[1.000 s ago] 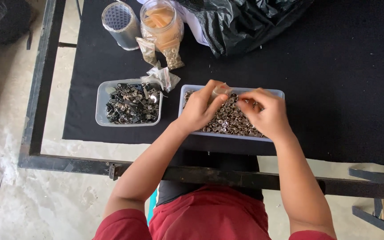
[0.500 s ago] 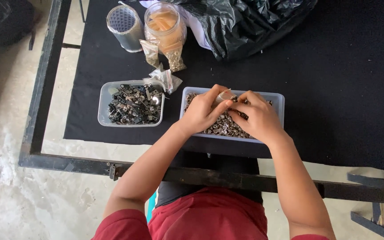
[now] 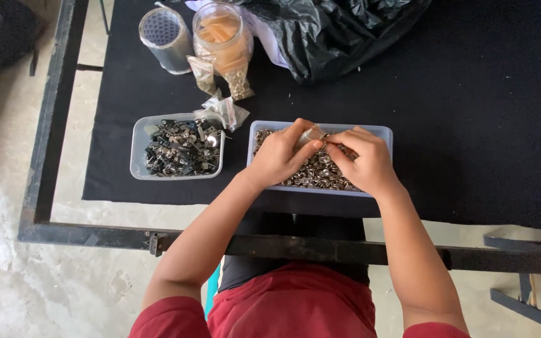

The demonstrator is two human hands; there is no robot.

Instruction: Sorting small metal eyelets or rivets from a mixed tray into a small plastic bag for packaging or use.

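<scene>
Metal part (image 3: 324,136) between pinching hands (image 3: 320,156), seemingly.

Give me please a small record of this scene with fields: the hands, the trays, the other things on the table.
left hand: left hand over the right tray, fingertips meeting the other hand's on a small metal piece
right hand: right hand over the same tray, pinching that piece
right tray: clear tray full of silvery metal bits
left tray: clear tray of darker metal parts, untouched
behind trays: glass jar, mesh-topped cup, small plastic bags, black plastic bag
surface: black table cover
</scene>
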